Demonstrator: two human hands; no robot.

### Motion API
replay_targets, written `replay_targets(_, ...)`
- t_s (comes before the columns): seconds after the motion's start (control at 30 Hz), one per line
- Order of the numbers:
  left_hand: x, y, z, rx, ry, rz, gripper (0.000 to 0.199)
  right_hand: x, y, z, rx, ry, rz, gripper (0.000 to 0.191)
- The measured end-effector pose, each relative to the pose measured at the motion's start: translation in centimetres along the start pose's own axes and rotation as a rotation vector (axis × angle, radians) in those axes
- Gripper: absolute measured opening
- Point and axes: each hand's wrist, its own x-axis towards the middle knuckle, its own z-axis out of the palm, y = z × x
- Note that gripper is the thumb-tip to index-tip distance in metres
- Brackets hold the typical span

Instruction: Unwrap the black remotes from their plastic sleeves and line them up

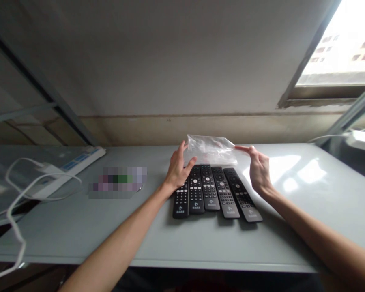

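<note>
A clear, crinkled plastic bag (pixel 213 145) is stretched between my two hands near the back of the grey desk. My left hand (pixel 178 168) has its fingertips at the bag's left edge, with the thumb held apart from them. At the bag's right corner are the outstretched fingertips of my right hand (pixel 259 168); its other fingers are bent. Several black remote controls (pixel 211 190) lie side by side just in front of the bag, buttons up. My left hand covers the top of the leftmost remote control (pixel 181 202). The rightmost remote control (pixel 246 200) lies slanted.
A pixelated, blurred patch (pixel 118 182) hides something left of the remotes. Farther left, a white power strip (pixel 82 159) carries a plug and a looping white cable (pixel 16 227). A white object (pixel 363 142) is at the right edge. The wall (pixel 185 73) rises behind the desk (pixel 158 251).
</note>
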Motion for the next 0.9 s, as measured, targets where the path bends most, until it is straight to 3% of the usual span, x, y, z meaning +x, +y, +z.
replay_targets(0.2, 0.1, 0.2, -0.2, 0.100, -0.070, -0.008, 0.085, -0.2, -0.1, 0.2, -0.061, -0.185, 0.052, 0.061)
replay_targets(0.47, 0.4, 2.4, -1.1, 0.042, -0.134, 0.033, 0.074, -0.9, -0.1, 0.8, -0.146, -0.401, -0.129, 0.054)
replay_targets(0.7, 0.3, 3.1, -1.2, -0.124, -0.176, 0.053, 0.077, -1.2, 0.4, 1.2, -0.203, -0.577, -0.260, 0.046)
replay_targets(0.8, 0.3, 3.4, -1.2, -0.095, -0.110, 0.036, 0.063, -1.4, 0.4, 1.2, -0.224, -0.650, -0.317, 0.046)
replay_targets(0.9, 0.5, 3.8, -2.3, -0.015, 0.064, 0.093, 0.057, -1.7, 0.1, 1.2, -0.240, -0.676, -0.344, 0.048)
